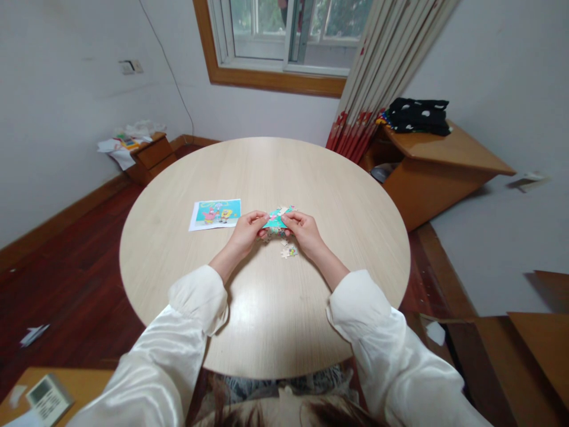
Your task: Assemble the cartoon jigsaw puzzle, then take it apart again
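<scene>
Between both hands, just above the table, is a small joined section of a jigsaw puzzle (275, 220), turquoise with a pink patch. My left hand (247, 231) pinches its left end between thumb and fingers. At the right end, my right hand (303, 229) grips it the same way. Loose puzzle pieces (288, 252) lie on the table below and behind the hands, some face down; part of this pile is hidden by the held section. Left of my left hand lies a printed picture (217, 214) of cartoon figures on a turquoise ground, with a white border.
The round pale wooden table (267, 314) fills the middle. A brown cabinet (448, 151) with a folded black cloth (419, 116) stands at the right, beside a long curtain (373, 71). Back left is a small drawer unit (153, 155). A grey device (48, 400) sits at lower left.
</scene>
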A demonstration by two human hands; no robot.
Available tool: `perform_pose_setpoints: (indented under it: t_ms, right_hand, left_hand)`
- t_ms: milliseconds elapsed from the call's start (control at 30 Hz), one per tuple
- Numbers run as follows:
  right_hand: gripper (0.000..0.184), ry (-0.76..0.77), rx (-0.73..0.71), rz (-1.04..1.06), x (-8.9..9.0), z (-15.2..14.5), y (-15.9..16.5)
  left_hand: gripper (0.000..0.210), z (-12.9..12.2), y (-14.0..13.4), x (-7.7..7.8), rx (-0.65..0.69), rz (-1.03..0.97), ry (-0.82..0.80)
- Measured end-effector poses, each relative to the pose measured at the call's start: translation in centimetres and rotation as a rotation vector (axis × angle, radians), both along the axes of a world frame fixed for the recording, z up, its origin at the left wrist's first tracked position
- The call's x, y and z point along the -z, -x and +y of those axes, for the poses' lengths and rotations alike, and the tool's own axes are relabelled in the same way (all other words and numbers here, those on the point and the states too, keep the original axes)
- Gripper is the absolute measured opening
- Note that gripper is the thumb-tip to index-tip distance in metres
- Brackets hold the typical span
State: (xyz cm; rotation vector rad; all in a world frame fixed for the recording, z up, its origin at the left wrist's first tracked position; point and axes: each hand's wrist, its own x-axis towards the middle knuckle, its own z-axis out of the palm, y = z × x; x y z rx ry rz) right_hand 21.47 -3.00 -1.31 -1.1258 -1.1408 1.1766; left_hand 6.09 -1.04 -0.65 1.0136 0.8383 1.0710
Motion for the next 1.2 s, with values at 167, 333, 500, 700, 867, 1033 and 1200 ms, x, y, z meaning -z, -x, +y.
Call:
perform_pose_setpoints:
  t_ms: [167, 333, 500, 700, 867, 1033, 1200]
  right_hand:
    - [0.046, -0.019, 0.092, 0.018, 0.5, 0.2, 0.0]
    - [0.042, -0.004, 0.073, 0.006, 0.6, 0.4, -0.4]
    - [0.036, -0.057, 0.040, -0.065, 1.1, 0.6, -0.4]
    - [0.044, -0.118, 0.092, -0.167, 1.1, 0.5, -0.2]
    - [0.037, -0.140, -0.002, -0.200, 0.7, 0.1, 0.4]
    - [0.033, -0.161, 0.028, -0.192, 0.5, -0.2, 0.6]
    - [0.031, -0.187, 0.063, -0.164, 0.3, -0.3, 0.8]
  left_hand:
    - [0.024, 0.2, 0.5, -0.1, 0.008, -0.039, 0.053]
    - [0.025, 0.2, 0.8, -0.3, 0.020, -0.030, 0.049]
    - [0.023, 0.0, 0.4, -0.2, -0.021, 0.039, 0.001]
    - [0.023, 0.0, 0.2, 0.0, -0.041, 0.157, -0.123]
    - [0.028, -0.3, -0.1, 0.1, -0.042, 0.220, -0.275]
    - [0.039, -0.4, -0.2, 0.1, -0.014, 0.203, -0.247]
    - [0.038, -0.2, 0.0, 0.4, 0.032, 0.095, -0.130]
